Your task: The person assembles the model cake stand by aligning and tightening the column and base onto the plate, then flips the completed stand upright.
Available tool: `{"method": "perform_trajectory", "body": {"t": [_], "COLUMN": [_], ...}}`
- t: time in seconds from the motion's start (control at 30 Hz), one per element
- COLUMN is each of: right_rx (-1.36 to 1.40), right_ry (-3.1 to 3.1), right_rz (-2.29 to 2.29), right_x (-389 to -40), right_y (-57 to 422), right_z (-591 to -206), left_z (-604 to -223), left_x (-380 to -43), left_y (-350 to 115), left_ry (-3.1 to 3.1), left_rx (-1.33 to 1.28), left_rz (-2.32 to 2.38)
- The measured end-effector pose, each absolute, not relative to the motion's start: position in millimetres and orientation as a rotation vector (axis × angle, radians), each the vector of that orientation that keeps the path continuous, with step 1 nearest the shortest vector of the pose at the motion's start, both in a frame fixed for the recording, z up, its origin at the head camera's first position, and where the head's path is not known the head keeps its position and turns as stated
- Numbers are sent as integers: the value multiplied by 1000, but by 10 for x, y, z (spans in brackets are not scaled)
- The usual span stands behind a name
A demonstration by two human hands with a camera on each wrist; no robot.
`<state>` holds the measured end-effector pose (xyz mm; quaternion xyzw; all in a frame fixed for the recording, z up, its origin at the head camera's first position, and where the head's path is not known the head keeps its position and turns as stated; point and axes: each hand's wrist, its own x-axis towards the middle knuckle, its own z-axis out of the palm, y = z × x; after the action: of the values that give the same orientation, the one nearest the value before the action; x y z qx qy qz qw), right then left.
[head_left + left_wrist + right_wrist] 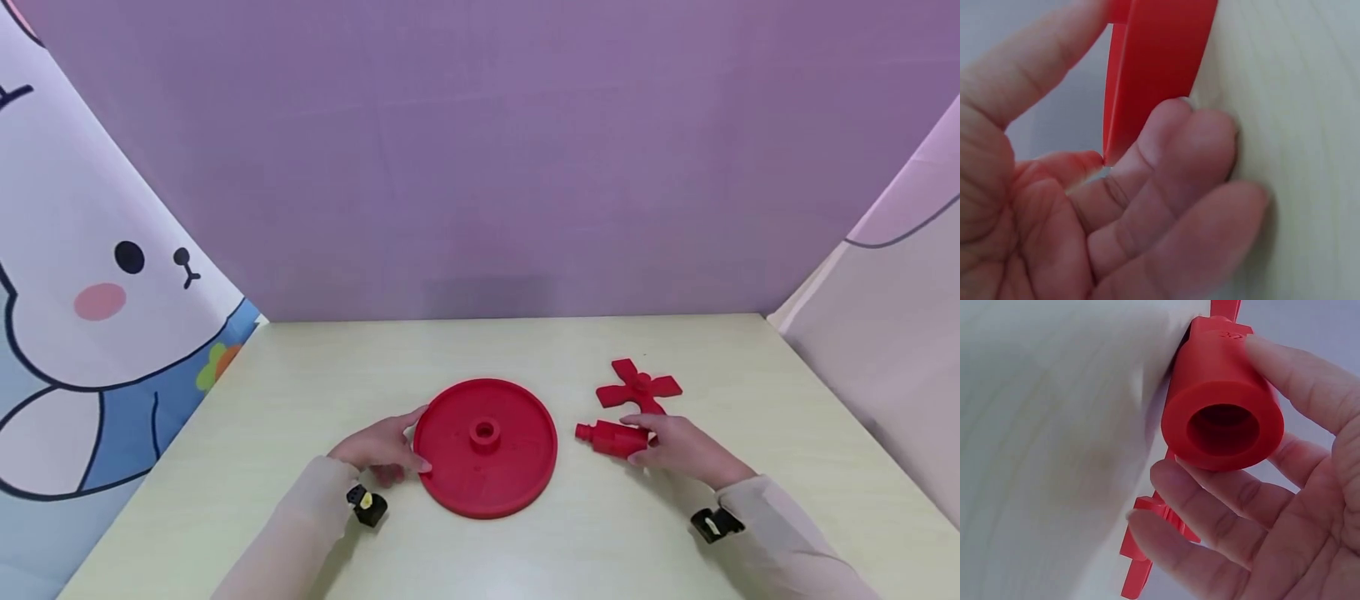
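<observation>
From my remote post, I see a white animal printed on a cloth panel (97, 208) at far left, beside a pale wood-grain table (337, 358). Next to it, the left hand (382, 448) grips the left edge of a large round red plastic disc (486, 479) at the table's middle. My head camera shows only the disc's face; the left wrist camera gives me its smooth side wall, with fingertips against it just beside the tabletop. Whether the disc lies fully flat, I cannot tell. It is glossy, ringed by a thin raised rim, with a short collar (484, 434) and round hole at its centre.

Right of the disc, apart from it, a stubby red plastic tube (613, 438) lies sideways, pinched between the thumb and fingers of the right hand (686, 450). From the head I make out its narrow stepped tip, pointing left; only the right wrist camera shows me the wide round socket in its other end and small marks moulded near the tip end. Just beyond, a red plastic flower-shaped piece (640, 388) spreads flat blades, its near part hidden by the hand from the head view.
</observation>
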<state>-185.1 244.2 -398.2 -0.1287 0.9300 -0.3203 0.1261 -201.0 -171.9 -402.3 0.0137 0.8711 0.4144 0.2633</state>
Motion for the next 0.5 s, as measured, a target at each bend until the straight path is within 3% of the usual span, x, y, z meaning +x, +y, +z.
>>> {"method": "perform_trajectory", "body": {"t": [0.5], "right_rx": [-382], "right_ry": [2743], "right_rz": [-847], "right_x": [-1862], "right_y": [2423], "right_z": [-4002], "left_z": [-4037], "left_x": [-1991], "left_y": [-1747], "left_ry": [2291], "left_rx": [126], "left_rz": [1155]}}
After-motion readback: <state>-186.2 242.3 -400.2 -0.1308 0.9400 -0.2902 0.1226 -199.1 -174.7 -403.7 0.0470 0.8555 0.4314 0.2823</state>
